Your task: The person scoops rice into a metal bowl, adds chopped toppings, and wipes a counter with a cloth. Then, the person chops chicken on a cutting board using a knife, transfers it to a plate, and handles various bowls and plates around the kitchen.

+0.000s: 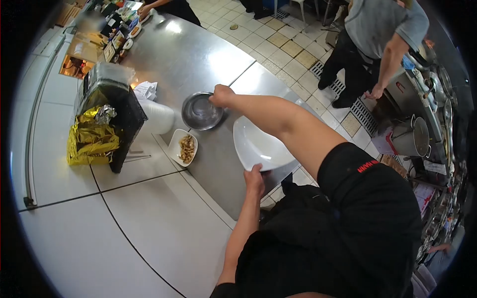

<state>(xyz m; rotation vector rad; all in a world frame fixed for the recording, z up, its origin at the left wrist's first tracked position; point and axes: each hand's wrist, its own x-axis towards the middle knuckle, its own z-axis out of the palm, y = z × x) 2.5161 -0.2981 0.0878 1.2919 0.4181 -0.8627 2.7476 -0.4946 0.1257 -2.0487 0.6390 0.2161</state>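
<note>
My left hand (254, 180) is closed on the near rim of a large white bowl (256, 144), thumb over the edge. The bowl has a flared, angular shape, and my right forearm hides part of it. Across it reaches my right hand (222, 96), closed on the rim of a round metal bowl (202, 111) at the steel counter. Nothing distinct shows inside the metal bowl. Close by, a small white square dish (175, 144) holds brown cooked pieces of food (187, 149).
On the steel counter (198, 54), beside the metal bowl, lie stacked clear plastic containers (158, 116) and crumpled white paper (145, 91). A black stand with gold foil (92, 141) is further left. A person in a grey shirt (385, 27) stands across the tiled floor; another's arm shows at the far end.
</note>
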